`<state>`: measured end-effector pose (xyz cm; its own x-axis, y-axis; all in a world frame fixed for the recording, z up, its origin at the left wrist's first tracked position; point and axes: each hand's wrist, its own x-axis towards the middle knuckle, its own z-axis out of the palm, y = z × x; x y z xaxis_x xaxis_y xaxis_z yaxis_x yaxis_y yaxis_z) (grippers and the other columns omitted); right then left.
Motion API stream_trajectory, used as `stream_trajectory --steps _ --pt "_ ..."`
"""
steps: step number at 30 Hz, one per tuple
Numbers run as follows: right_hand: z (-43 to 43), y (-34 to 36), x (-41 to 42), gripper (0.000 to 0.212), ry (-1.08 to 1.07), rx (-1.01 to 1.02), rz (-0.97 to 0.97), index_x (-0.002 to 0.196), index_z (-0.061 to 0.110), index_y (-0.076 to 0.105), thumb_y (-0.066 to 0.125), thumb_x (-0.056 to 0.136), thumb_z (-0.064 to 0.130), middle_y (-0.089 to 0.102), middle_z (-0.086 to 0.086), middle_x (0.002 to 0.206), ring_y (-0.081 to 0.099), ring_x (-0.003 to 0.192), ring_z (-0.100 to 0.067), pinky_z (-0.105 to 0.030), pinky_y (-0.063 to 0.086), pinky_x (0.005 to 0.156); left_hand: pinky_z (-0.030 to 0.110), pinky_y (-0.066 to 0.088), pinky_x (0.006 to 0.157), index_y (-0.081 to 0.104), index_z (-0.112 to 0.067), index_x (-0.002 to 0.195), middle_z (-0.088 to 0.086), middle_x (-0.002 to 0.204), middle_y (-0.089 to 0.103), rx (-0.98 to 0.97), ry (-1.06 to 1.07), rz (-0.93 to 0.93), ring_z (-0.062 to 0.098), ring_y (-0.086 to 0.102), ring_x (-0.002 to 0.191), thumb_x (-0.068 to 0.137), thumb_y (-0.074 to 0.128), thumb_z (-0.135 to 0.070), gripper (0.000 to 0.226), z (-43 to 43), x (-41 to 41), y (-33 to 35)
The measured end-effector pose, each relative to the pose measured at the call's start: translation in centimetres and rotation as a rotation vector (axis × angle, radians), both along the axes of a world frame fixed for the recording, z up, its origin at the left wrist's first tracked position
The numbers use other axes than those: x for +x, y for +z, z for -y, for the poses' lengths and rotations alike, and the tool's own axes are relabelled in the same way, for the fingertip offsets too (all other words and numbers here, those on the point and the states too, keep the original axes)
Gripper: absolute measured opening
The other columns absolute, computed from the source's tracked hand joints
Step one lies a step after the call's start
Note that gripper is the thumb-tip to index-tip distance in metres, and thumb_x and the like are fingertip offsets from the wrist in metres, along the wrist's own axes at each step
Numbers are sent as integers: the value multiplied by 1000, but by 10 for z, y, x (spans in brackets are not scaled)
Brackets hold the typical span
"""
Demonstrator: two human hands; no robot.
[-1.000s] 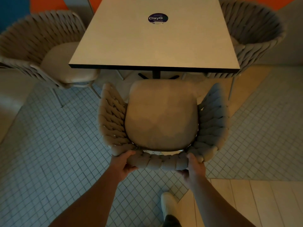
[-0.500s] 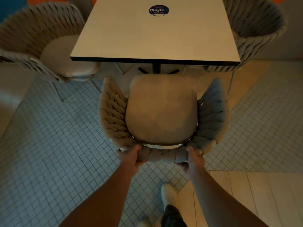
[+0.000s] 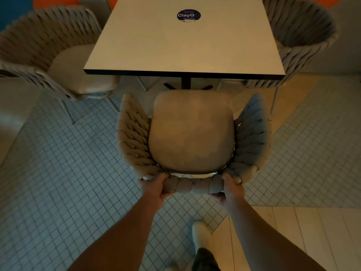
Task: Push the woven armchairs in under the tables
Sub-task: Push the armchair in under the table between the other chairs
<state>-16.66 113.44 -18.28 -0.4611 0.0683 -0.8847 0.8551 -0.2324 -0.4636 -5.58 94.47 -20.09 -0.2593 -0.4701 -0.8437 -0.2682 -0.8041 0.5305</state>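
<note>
From the head cam we're looking down at a floor (image 3: 58,173) of small pale square tiles, which gives way to long light planks (image 3: 302,231) at lower right and a plain beige strip running under the table; up at the very top edge there's a bit of orange and blue wall, and the whole place is pretty dim and warm-lit. We count one table (image 3: 185,45), square with a light top and dark edge, on a black central post, with one round dark sticker (image 3: 188,15) reading "ClayG" near the far side. Three woven armchairs total: the near armchair (image 3: 192,132) right in front of us, its cushion's front edge just short of the table's near edge, so not tucked under yet; the left armchair (image 3: 48,55) with its seat partly under the table's left side; and the right armchair (image 3: 298,32) snug against the right side. Two hands, both on the near armchair's braided back rail: our left hand (image 3: 154,187) has its fingers wrapped tight around the rail's left end, and our right hand (image 3: 232,189) is clamped the same way on the right end. One light shoe (image 3: 201,235) pokes in at the bottom.
</note>
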Motion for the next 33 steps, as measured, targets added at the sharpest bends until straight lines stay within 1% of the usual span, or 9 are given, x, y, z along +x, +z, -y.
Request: stream_trajectory --steps 4,6,9,12,15,19,22,26,33 --pt "-5 9 2 55 26 -10 31 141 13 44 70 92 20 48 -20 143 52 125 -46 -69 53 83 66 59 79 48 -21 133 12 122 63 -42 10 -15 38 66 111 81 82 -8 63 -2 6 8" --pt "-7 14 2 54 55 -23 60 142 12 43 68 95 22 44 -21 146 49 129 -49 -70 50 90 60 61 80 50 -20 131 9 121 64 -74 -50 19 35 66 110 82 83 -14 59 -6 11 18" --pt "-6 27 8 45 155 23 46 137 11 45 64 97 18 47 -21 141 56 120 -49 -63 54 89 43 64 75 60 -14 129 11 120 69 -189 -310 155 26 68 104 82 79 -22 51 -13 16 31" --pt "-5 48 17 48 303 143 0 141 12 42 62 98 18 47 -19 143 61 113 -43 -55 57 89 44 61 88 57 -7 128 13 117 67 -344 -580 274 25 65 99 88 73 -26 47 -17 23 54" --pt "-11 79 26 52 542 277 -90 144 18 39 61 97 25 47 -15 143 58 119 -39 -51 58 86 34 56 81 54 -6 139 17 132 64 -589 -992 326 23 62 99 96 63 -26 48 -18 39 88" --pt "-23 119 45 17 1180 486 -353 107 21 61 54 97 33 58 -8 94 55 75 -15 -32 47 69 27 49 98 42 -16 152 9 152 49 -636 -1350 300 22 54 132 98 61 -31 60 -21 77 126" --pt "-26 147 66 55 1503 486 -433 146 15 46 56 97 38 59 -11 128 63 101 -21 -30 49 78 34 49 106 44 -17 150 8 149 51 -664 -1512 327 22 55 129 98 61 -34 58 -28 105 151" --pt "-24 174 108 65 1740 500 -486 150 11 42 56 97 46 47 -10 152 49 135 -26 -33 43 104 35 48 108 42 -19 152 9 147 53 -687 -1547 347 23 56 129 99 60 -34 58 -38 148 181" --pt "-2 188 147 68 1987 473 -492 153 13 36 54 99 49 28 -7 163 40 141 -26 -33 40 103 37 42 114 43 -17 151 10 153 46 -722 -1546 346 25 50 136 100 58 -33 55 -42 196 204"
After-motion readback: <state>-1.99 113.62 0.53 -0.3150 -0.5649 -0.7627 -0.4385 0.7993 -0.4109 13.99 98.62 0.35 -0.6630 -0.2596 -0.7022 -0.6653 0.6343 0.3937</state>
